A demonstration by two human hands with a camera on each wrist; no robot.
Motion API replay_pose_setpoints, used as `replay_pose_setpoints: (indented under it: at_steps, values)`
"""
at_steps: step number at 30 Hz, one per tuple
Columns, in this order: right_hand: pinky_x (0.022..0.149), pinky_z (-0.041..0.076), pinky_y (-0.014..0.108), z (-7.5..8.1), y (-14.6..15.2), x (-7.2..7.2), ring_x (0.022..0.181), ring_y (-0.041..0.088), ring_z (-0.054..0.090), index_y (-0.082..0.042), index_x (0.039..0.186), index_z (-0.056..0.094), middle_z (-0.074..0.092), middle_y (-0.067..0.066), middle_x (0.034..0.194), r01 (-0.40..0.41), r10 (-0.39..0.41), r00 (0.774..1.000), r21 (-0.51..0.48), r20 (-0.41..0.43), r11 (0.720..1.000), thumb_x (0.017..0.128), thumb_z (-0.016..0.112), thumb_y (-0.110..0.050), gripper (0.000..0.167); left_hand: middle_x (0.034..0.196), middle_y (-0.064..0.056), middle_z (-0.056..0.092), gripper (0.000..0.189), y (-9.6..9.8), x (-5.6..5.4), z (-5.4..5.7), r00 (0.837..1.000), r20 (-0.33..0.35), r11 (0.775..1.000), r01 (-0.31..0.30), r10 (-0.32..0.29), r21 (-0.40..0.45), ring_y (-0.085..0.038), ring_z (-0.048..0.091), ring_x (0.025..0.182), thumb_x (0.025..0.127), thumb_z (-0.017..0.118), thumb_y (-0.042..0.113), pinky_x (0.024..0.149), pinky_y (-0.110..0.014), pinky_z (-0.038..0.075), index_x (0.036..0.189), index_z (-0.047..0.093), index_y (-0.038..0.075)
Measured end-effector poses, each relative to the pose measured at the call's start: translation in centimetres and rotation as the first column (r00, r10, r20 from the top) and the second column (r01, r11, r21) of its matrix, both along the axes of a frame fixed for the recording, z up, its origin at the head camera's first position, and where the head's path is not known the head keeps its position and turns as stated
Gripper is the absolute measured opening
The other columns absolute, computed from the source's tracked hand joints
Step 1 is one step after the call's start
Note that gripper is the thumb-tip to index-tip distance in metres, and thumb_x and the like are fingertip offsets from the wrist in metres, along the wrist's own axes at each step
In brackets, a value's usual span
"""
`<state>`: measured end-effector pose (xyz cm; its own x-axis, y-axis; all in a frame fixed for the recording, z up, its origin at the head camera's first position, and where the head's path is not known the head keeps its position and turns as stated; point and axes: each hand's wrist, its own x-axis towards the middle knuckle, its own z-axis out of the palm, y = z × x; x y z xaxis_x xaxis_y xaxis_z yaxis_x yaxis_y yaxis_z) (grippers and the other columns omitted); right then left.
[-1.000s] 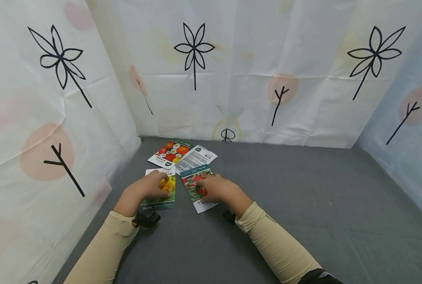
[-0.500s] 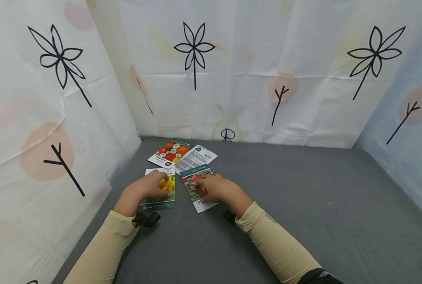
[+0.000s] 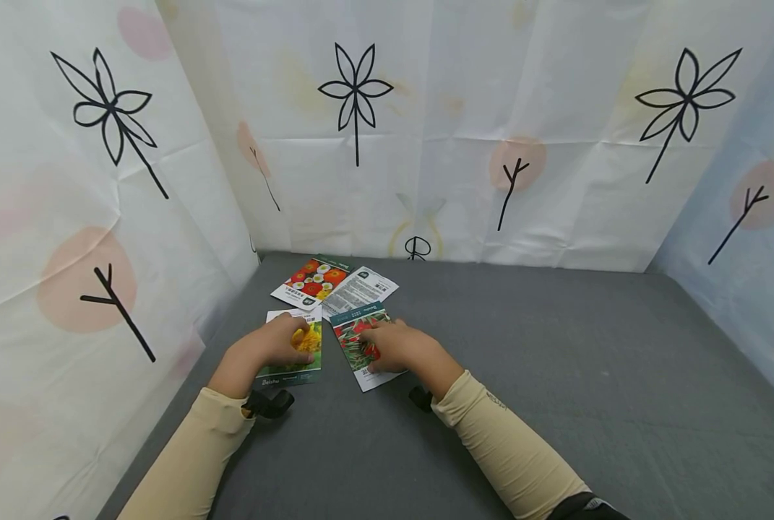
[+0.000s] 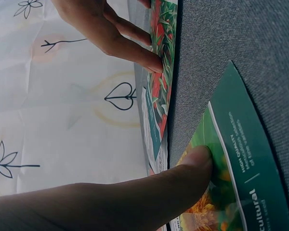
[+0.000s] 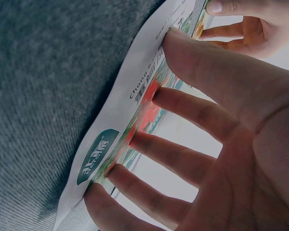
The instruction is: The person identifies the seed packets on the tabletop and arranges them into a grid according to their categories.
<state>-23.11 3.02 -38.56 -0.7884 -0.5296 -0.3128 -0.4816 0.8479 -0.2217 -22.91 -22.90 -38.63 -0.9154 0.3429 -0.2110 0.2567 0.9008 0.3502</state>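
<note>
Seed packets lie grouped at the left of the grey table. My left hand (image 3: 272,343) rests over a yellow-flower packet (image 3: 308,338); in the left wrist view its thumb presses the printed front near the green end band (image 4: 245,144). To the right, my right hand (image 3: 400,347) has its thumb and spread fingertips on a packet with red, pepper-like pictures (image 3: 351,341). In the right wrist view those fingers reach down onto the face of this red packet (image 5: 101,154), whose white end bows slightly. Part of each packet is hidden under the hand.
Behind the hands lie a packet with red, orange and white flowers (image 3: 315,280) and a white text-side-up packet (image 3: 363,287), which the red packet's top end meets. A printed white cloth (image 3: 465,202) encloses the grey tabletop (image 3: 556,361) at back and sides.
</note>
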Motion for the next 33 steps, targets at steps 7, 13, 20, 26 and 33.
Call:
replay_pose_setpoints:
  at_steps: [7, 13, 20, 26, 33]
  values:
    - [0.116, 0.045, 0.05, -0.07, -0.02, -0.05, 0.145, 0.036, 0.046, -0.026, 0.155, 0.055, 0.045, 0.003, 0.167, 0.002, -0.002, 1.0, 0.009, -0.003, 1.0, 0.099, 0.077, -0.036, 0.061, 0.137, -0.027, 0.06, 0.064, 0.0, 0.0, 0.02, 1.0, 0.002, 1.0, 0.002, -0.002, -0.002, -0.037, 0.056, 0.118, 0.088, 0.087, 0.03, 0.111, -0.059, 0.047, 0.135, 0.064, -0.007]
    - [0.117, 0.045, 0.053, -0.08, -0.02, -0.02, 0.147, 0.038, 0.043, -0.026, 0.156, 0.054, 0.042, 0.003, 0.169, 0.016, -0.016, 1.0, 0.002, 0.015, 1.0, 0.099, 0.077, -0.036, 0.063, 0.138, -0.026, 0.06, 0.065, -0.02, -0.08, -0.21, 1.0, 0.006, 1.0, -0.003, 0.004, -0.005, -0.037, 0.056, 0.119, 0.088, 0.087, 0.031, 0.112, -0.058, 0.046, 0.135, 0.064, -0.007]
    - [0.118, 0.043, 0.052, -0.11, -0.01, -0.12, 0.15, 0.038, 0.041, -0.026, 0.158, 0.052, 0.04, 0.003, 0.17, 0.011, -0.012, 1.0, 0.01, 0.01, 1.0, 0.099, 0.076, -0.036, 0.064, 0.14, -0.027, 0.059, 0.065, -0.12, -0.22, -0.32, 1.0, 0.004, 1.0, -0.012, 0.012, 0.001, -0.037, 0.055, 0.12, 0.089, 0.086, 0.031, 0.113, -0.059, 0.046, 0.137, 0.063, -0.007]
    - [0.119, 0.043, 0.052, -0.15, 0.02, -0.19, 0.152, 0.039, 0.04, -0.026, 0.158, 0.051, 0.04, 0.004, 0.171, 0.01, -0.01, 1.0, 0.015, 0.002, 1.0, 0.1, 0.076, -0.037, 0.064, 0.139, -0.027, 0.059, 0.065, -0.1, -0.17, -0.18, 1.0, 0.008, 1.0, -0.009, 0.009, 0.004, -0.037, 0.055, 0.118, 0.088, 0.086, 0.031, 0.112, -0.059, 0.046, 0.136, 0.063, -0.006]
    - [0.118, 0.043, 0.051, -0.17, 0.0, -0.12, 0.15, 0.037, 0.042, -0.026, 0.157, 0.052, 0.042, 0.003, 0.17, 0.006, -0.006, 1.0, 0.016, 0.006, 1.0, 0.099, 0.076, -0.037, 0.064, 0.138, -0.027, 0.059, 0.065, -0.05, -0.07, -0.16, 1.0, 0.012, 1.0, -0.008, 0.008, 0.002, -0.037, 0.055, 0.118, 0.088, 0.087, 0.031, 0.111, -0.059, 0.047, 0.136, 0.064, -0.006]
